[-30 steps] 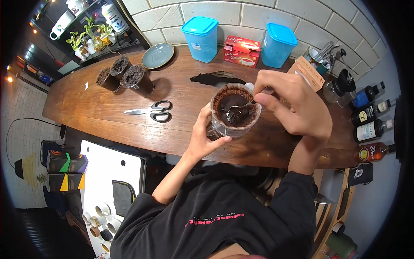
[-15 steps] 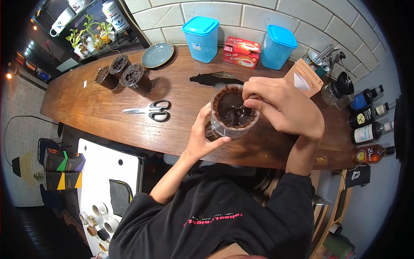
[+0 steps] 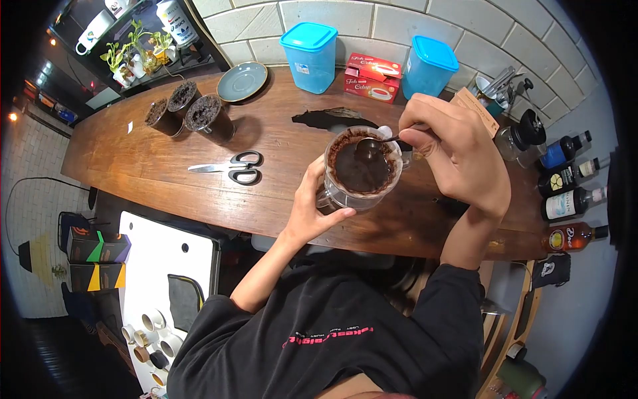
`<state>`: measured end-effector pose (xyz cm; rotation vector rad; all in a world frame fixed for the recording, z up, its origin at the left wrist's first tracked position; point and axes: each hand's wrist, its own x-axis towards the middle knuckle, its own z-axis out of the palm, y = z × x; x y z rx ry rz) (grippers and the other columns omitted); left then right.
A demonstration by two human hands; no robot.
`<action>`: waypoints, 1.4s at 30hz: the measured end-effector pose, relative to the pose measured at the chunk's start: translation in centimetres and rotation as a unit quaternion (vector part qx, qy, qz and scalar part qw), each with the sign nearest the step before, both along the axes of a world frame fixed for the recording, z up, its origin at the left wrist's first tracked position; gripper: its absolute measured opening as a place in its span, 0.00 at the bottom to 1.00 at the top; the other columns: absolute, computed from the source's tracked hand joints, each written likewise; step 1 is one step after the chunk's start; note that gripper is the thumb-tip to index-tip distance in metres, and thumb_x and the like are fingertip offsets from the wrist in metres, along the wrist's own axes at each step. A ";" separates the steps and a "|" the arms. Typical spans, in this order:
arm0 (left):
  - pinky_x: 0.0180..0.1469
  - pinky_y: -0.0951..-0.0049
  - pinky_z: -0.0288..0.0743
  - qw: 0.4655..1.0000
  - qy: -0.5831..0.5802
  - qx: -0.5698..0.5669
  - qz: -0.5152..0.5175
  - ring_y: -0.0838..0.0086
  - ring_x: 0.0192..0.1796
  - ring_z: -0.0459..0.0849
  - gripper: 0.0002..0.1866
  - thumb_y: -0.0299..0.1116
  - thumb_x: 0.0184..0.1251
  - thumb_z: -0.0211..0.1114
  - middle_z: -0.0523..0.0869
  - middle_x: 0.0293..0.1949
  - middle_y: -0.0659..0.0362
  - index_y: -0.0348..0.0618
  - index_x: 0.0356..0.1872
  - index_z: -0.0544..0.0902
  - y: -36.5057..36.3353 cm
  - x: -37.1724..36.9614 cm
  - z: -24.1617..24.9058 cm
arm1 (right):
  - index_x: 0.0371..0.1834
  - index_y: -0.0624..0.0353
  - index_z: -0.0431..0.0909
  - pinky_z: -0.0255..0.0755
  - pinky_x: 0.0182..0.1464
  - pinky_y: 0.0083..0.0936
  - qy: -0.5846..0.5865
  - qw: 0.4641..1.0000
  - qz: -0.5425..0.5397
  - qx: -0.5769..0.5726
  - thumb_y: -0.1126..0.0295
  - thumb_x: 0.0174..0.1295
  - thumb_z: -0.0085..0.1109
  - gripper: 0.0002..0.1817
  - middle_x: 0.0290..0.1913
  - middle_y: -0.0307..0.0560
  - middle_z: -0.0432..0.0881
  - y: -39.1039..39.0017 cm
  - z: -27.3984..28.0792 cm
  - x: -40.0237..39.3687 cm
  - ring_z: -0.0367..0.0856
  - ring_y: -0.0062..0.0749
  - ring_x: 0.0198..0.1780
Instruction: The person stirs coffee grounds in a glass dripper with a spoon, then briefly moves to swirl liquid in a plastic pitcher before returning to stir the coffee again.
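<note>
A glass coffee dripper (image 3: 351, 200) stands over a clear glass vessel at the table's front edge, with dark wet coffee (image 3: 359, 174) in it and grounds stuck around its upper wall. My left hand (image 3: 311, 205) holds the dripper from the left, thumb in front and fingers behind. My right hand (image 3: 458, 149) pinches the handle of a small metal spoon (image 3: 367, 150). The spoon's bowl is just above the coffee near the far rim, and dark liquid shows in it. My right fingers hide part of the handle.
Black-handled scissors (image 3: 232, 167) lie left of the dripper. Several glasses of dark grounds (image 3: 210, 120) stand farther left, near a grey saucer (image 3: 242, 82). Behind are blue-lidded containers (image 3: 309, 58) and a red tea box (image 3: 372, 78). Bottles (image 3: 561, 203) line the right side.
My right hand has moved up and to the right, lifting the spoon from the coffee toward the far rim. My left hand stays on the dripper.
</note>
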<state>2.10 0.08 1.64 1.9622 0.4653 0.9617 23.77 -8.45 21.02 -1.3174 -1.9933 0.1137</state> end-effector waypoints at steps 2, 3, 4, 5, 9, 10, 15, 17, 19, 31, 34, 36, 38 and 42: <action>0.71 0.55 0.69 1.000 0.002 -0.005 -0.001 0.52 0.73 0.69 0.51 0.44 0.48 0.83 0.69 0.71 0.44 0.40 0.72 0.64 -0.1 0.0 0.0 | 0.37 0.66 0.73 0.67 0.35 0.35 -0.013 1.000 0.006 -0.002 0.79 0.62 0.59 0.05 0.31 0.52 0.75 0.3 -0.5 -0.1 0.75 0.49 0.31; 0.72 0.56 0.68 1.000 0.002 -0.013 0.000 0.52 0.73 0.70 0.51 0.44 0.49 0.83 0.69 0.71 0.44 0.39 0.72 0.64 -0.1 0.0 0.0 | 0.37 0.66 0.73 0.67 0.35 0.35 -0.011 1.000 0.004 -0.003 0.79 0.62 0.59 0.05 0.31 0.52 0.75 0.6 -1.0 -0.1 0.75 0.49 0.31; 0.72 0.56 0.68 1.000 0.002 -0.021 0.000 0.53 0.73 0.70 0.51 0.44 0.49 0.83 0.69 0.71 0.45 0.39 0.72 0.64 -0.1 0.0 0.0 | 0.37 0.66 0.73 0.68 0.35 0.36 0.000 1.000 0.026 -0.018 0.79 0.63 0.59 0.05 0.31 0.53 0.75 0.9 -1.6 -0.1 0.75 0.50 0.31; 0.72 0.56 0.68 1.000 0.003 -0.021 -0.001 0.53 0.73 0.70 0.51 0.44 0.49 0.83 0.69 0.71 0.45 0.39 0.72 0.64 -0.1 0.0 0.0 | 0.37 0.66 0.73 0.68 0.35 0.37 0.010 0.998 0.047 -0.032 0.78 0.63 0.58 0.05 0.31 0.53 0.74 1.1 -1.9 -0.2 0.75 0.51 0.32; 0.72 0.57 0.67 1.000 0.002 -0.010 0.006 0.53 0.72 0.71 0.50 0.45 0.49 0.83 0.70 0.70 0.45 0.37 0.71 0.65 0.0 0.0 -0.1 | 0.45 0.66 0.77 0.73 0.42 0.44 -0.030 0.994 0.056 -0.093 0.72 0.66 0.59 0.09 0.38 0.58 0.82 1.0 -1.2 -0.4 0.80 0.60 0.42; 0.72 0.57 0.67 1.000 0.000 -0.017 0.004 0.54 0.72 0.71 0.50 0.45 0.49 0.83 0.70 0.69 0.45 0.37 0.71 0.65 -0.1 0.0 -0.2 | 0.44 0.66 0.76 0.73 0.41 0.43 -0.026 0.994 0.070 -0.079 0.73 0.66 0.59 0.09 0.37 0.58 0.81 0.9 -1.3 -0.4 0.80 0.59 0.40; 0.72 0.57 0.67 1.000 0.000 -0.015 0.008 0.54 0.72 0.71 0.51 0.45 0.49 0.83 0.71 0.69 0.45 0.37 0.71 0.65 -0.2 0.1 -0.2 | 0.42 0.67 0.73 0.70 0.37 0.40 0.004 0.995 0.093 -0.037 0.74 0.65 0.60 0.08 0.33 0.57 0.78 0.2 -0.5 -0.2 0.78 0.58 0.35; 0.72 0.57 0.67 1.000 -0.004 -0.023 0.008 0.55 0.71 0.72 0.50 0.45 0.49 0.83 0.71 0.68 0.45 0.37 0.71 0.65 -0.1 0.1 0.0 | 0.40 0.66 0.74 0.70 0.36 0.36 0.009 0.995 0.096 -0.023 0.76 0.64 0.60 0.07 0.32 0.54 0.77 0.2 -0.7 -0.1 0.77 0.52 0.33; 0.72 0.57 0.66 1.000 -0.001 -0.018 0.010 0.55 0.71 0.72 0.50 0.46 0.49 0.82 0.72 0.68 0.45 0.37 0.71 0.65 -0.1 0.1 -0.2 | 0.39 0.66 0.75 0.69 0.35 0.32 0.015 0.995 0.097 -0.010 0.77 0.64 0.60 0.05 0.32 0.51 0.76 0.0 -1.0 0.0 0.75 0.46 0.31; 0.74 0.57 0.65 0.997 -0.043 -0.062 0.008 0.57 0.68 0.75 0.49 0.47 0.50 0.81 0.76 0.64 0.47 0.35 0.70 0.65 -0.2 0.5 -0.9 | 0.38 0.68 0.73 0.70 0.36 0.34 -0.014 0.997 0.061 0.054 0.78 0.64 0.58 0.04 0.31 0.53 0.76 0.7 -1.7 0.2 0.77 0.46 0.32; 0.74 0.56 0.64 0.996 -0.050 -0.069 0.010 0.57 0.68 0.75 0.49 0.46 0.50 0.81 0.76 0.64 0.47 0.35 0.70 0.65 -0.3 0.6 -0.7 | 0.38 0.67 0.74 0.70 0.36 0.34 -0.019 0.998 0.048 0.048 0.77 0.65 0.58 0.04 0.31 0.53 0.77 0.9 -2.5 0.2 0.77 0.48 0.32; 0.74 0.56 0.65 0.996 -0.051 -0.067 0.011 0.57 0.69 0.75 0.49 0.46 0.50 0.81 0.76 0.64 0.47 0.35 0.70 0.65 -0.3 0.6 -0.6 | 0.38 0.67 0.74 0.70 0.36 0.35 -0.025 0.997 0.058 0.043 0.77 0.65 0.58 0.05 0.31 0.54 0.77 1.1 -2.7 0.1 0.77 0.49 0.33; 0.74 0.56 0.64 0.996 -0.050 -0.070 0.007 0.57 0.69 0.75 0.49 0.46 0.50 0.80 0.76 0.64 0.46 0.35 0.70 0.65 -0.3 0.6 -0.6 | 0.38 0.67 0.74 0.70 0.37 0.36 -0.031 0.996 0.068 0.039 0.76 0.65 0.58 0.05 0.31 0.54 0.77 1.1 -2.6 0.0 0.77 0.51 0.33; 0.74 0.56 0.65 0.997 -0.053 -0.053 0.013 0.57 0.69 0.75 0.49 0.46 0.51 0.80 0.76 0.64 0.46 0.35 0.70 0.65 -0.4 0.6 -0.4 | 0.40 0.67 0.75 0.70 0.39 0.38 -0.011 0.994 0.108 0.007 0.74 0.66 0.57 0.06 0.32 0.54 0.78 0.8 -1.9 -0.2 0.77 0.53 0.34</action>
